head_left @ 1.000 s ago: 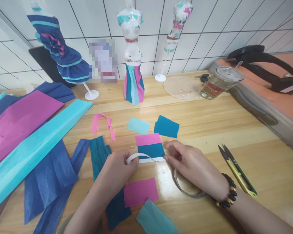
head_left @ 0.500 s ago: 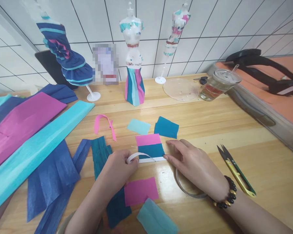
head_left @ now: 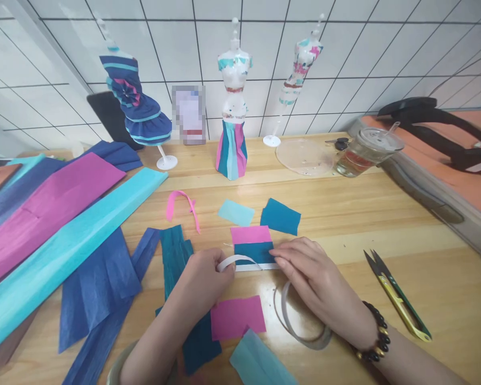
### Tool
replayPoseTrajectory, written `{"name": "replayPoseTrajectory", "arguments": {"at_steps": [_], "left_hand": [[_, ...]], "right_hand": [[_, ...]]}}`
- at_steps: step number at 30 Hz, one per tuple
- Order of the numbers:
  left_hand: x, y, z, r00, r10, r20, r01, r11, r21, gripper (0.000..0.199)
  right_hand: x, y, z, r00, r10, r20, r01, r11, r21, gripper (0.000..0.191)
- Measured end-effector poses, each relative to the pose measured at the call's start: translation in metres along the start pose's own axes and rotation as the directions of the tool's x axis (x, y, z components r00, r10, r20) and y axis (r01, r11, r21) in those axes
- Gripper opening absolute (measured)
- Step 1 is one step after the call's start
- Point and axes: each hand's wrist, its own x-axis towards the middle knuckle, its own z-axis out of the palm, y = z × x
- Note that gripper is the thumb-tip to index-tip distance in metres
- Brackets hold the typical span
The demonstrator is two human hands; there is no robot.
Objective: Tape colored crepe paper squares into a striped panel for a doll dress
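Between my hands lies a joined pink and teal paper piece (head_left: 253, 251), with a white strip (head_left: 240, 259) along its near edge and curling up from it. My left hand (head_left: 208, 278) pinches the curled end of that strip. At the piece's right edge, the fingers of my right hand (head_left: 316, 283) are pressed together on its corner. A roll of tape (head_left: 304, 334) stands partly under my right palm. Nearer me lie a magenta rectangle (head_left: 239, 317) and a light blue sheet (head_left: 260, 361).
Yellow-green snips (head_left: 401, 299) lie at the right. Behind are three dress forms, a clear round plate (head_left: 304, 156) and a lidded glass (head_left: 364, 152). Blue, magenta and turquoise crepe paper (head_left: 80, 235) covers the left. A teal piece (head_left: 280, 216) lies beyond my hands.
The view has shifted, so the scene sits further right and lower. My right fingers have closed onto the piece's right edge. The tape roll shows more below my right hand.
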Motion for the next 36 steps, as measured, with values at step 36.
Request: {"name": "replayPoseTrajectory", "arguments": {"at_steps": [36], "left_hand": [[-0.001, -0.004, 0.002, 0.996, 0.090, -0.011, -0.091, 0.992, -0.089, 0.015]], "right_hand": [[0.099, -0.028, 0.020, 0.989, 0.040, 0.144, -0.092, 0.921, 0.378, 0.061]]}}
